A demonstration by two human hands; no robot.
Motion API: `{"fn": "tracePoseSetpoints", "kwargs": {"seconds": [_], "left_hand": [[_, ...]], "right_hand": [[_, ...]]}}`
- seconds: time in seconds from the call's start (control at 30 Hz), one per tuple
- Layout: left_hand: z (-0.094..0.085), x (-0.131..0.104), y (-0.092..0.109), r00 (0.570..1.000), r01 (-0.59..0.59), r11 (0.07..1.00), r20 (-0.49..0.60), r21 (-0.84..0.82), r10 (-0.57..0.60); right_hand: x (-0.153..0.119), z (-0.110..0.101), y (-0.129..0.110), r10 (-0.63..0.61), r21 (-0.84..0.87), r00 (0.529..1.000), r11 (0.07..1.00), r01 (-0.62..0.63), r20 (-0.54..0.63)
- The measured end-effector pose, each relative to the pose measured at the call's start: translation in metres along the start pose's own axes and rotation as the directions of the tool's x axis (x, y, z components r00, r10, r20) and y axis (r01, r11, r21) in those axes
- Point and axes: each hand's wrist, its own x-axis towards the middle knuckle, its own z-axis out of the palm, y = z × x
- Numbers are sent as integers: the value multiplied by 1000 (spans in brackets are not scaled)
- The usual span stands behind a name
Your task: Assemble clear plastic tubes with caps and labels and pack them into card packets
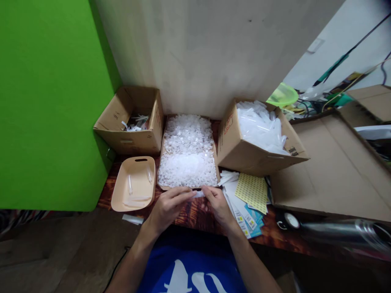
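Between my hands is a small translucent tube (pixel 199 194), held level just in front of a shallow cardboard tray (pixel 216 165) heaped with small clear plastic pieces (pixel 187 150). The fingers of my left hand (pixel 171 205) are closed on the tube's left end. At its right end, my right hand (pixel 216 202) pinches it between thumb and fingers. A beige plastic basket (pixel 122 183) at the left holds several clear tubes (pixel 130 185). On the right, a tilted cardboard box (pixel 232 142) is full of translucent tubes (pixel 259 126).
An open cardboard box (pixel 131 140) with scraps stands back left. Yellow sticker sheets (pixel 252 191) and blue-white cards (pixel 255 224) lie right of my right hand. A metal flask (pixel 336 234) lies at the right edge. A board (pixel 198 53) rises behind.
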Motion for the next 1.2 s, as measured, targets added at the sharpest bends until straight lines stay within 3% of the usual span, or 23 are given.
{"fn": "tracePoseSetpoints", "kwargs": {"seconds": [0.07, 0.13, 0.17, 0.3, 0.43, 0.5, 0.6, 0.7, 0.77, 0.83, 0.93, 1.03, 1.1, 1.17, 1.2], "left_hand": [[3, 0, 2, 976, 219, 975, 6, -28, -219], [6, 1, 6, 909, 417, 908, 36, -49, -416], [9, 1, 8, 888, 459, 887, 50, -55, -457], [20, 2, 14, 885, 465, 881, 57, -86, -462], [26, 1, 11, 746, 660, 721, 74, -212, -662], [25, 2, 8, 701, 690, 658, 52, -301, -711], [20, 3, 8, 738, 643, 677, 52, -358, -673], [13, 2, 8, 845, 529, 812, 61, -247, -532], [7, -1, 5, 926, 372, 924, 109, -89, -362], [0, -6, 1, 969, 124, 989, 206, 83, -139], [-13, -14, -1, 929, -190, 947, 359, 258, 89], [-32, -19, -1, 897, -271, 906, 427, 325, 115], [-50, -22, -6, 923, -246, 904, 370, 348, 109], [-70, -25, -21, 981, -122, 886, 192, 448, 38], [-79, -26, -32, 997, -14, 849, 73, 528, -28]], "right_hand": [[-1, 1, 1, -35, -10, 999, 999, 35, -39], [-3, 0, 1, -120, -73, 990, 991, 115, -72], [-3, 1, 1, -151, -111, 986, 983, 143, -65], [-6, 5, 5, -227, -256, 974, 942, 218, -7], [-8, 12, 11, -371, -327, 928, 883, 337, -46], [-8, 13, 12, -441, -346, 897, 843, 411, -10], [-7, 12, 11, -458, -343, 888, 828, 443, 40], [-4, 12, 11, -361, -287, 933, 892, 348, 9], [-2, 14, 13, -222, -152, 975, 964, 217, -11], [-2, 18, 14, -41, 74, 999, 997, 38, 36], [-5, 26, 14, 208, 353, 944, 889, -293, 258], [-6, 30, 9, 301, 343, 836, 808, -479, 459], [5, 25, 2, 261, 230, 844, 886, -402, 469], [28, 13, -5, 155, 17, 921, 985, -173, 358], [45, 5, -10, 83, -152, 960, 987, -43, 266]]}}
